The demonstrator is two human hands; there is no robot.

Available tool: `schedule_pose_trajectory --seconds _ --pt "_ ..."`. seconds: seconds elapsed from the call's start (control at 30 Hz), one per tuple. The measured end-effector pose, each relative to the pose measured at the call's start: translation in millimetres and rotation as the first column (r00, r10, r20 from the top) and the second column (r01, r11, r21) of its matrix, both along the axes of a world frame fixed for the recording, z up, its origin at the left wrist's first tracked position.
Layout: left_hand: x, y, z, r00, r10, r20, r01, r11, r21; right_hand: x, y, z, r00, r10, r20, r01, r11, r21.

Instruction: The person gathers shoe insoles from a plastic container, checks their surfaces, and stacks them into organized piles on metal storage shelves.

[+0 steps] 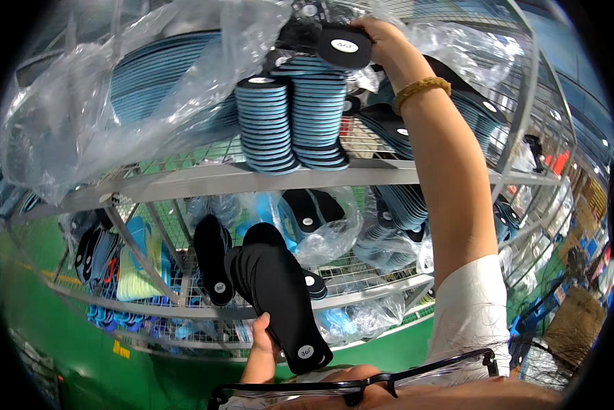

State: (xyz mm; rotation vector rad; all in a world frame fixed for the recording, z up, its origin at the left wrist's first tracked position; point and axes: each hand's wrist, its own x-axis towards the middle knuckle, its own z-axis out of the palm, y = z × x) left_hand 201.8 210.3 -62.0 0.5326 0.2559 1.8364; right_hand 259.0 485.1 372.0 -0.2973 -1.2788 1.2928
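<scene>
My left hand (263, 335) is closed on a fanned bunch of black insoles (276, 290), each long and flat with a white oval label at the heel of the top one. My right hand (383, 35) reaches up to the upper shelf, its fingers closed on the edge of a black insole (348, 56) with a white oval label. That insole sits over two tall stacks of blue-edged black insoles (262, 126), standing side by side at the shelf's front edge. Most of the right fingers are hidden behind the insole.
Clear plastic bags (67, 109) cover more insoles on the upper left of the metal rack (204, 179). Stacked insoles (467, 102) lie to the right of my arm. The lower shelf holds bagged insoles (314, 212) and yellow-green sheets (139, 277). Cardboard (577, 321) stands at far right.
</scene>
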Motion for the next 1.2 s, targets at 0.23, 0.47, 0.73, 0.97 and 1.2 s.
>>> schedule_pose_trajectory --seconds 0.23,0.47,0.73,0.97,1.2 --pt "12 12 18 0.999 -0.04 0.023 0.043 0.988 -0.146 0 19 -56 0.811 -0.205 0.548 0.006 0.939 0.343" --pt "57 19 39 0.932 -0.021 -0.361 0.002 0.999 -0.054 154 -104 -133 0.793 -0.602 -0.09 0.331 0.301 0.894" --pt "147 66 49 0.857 -0.382 -0.347 0.415 0.91 0.023 255 -193 -332 0.693 -0.555 0.461 0.289 0.799 0.528" --pt "291 101 9 0.486 -0.873 0.026 0.871 0.487 0.069 322 -238 -368 0.302 -0.943 0.137 0.679 0.313 0.664" --pt "381 92 7 0.233 -0.97 0.069 0.961 0.219 -0.168 380 -267 -371 0.031 -0.995 0.099 0.727 0.09 0.681"
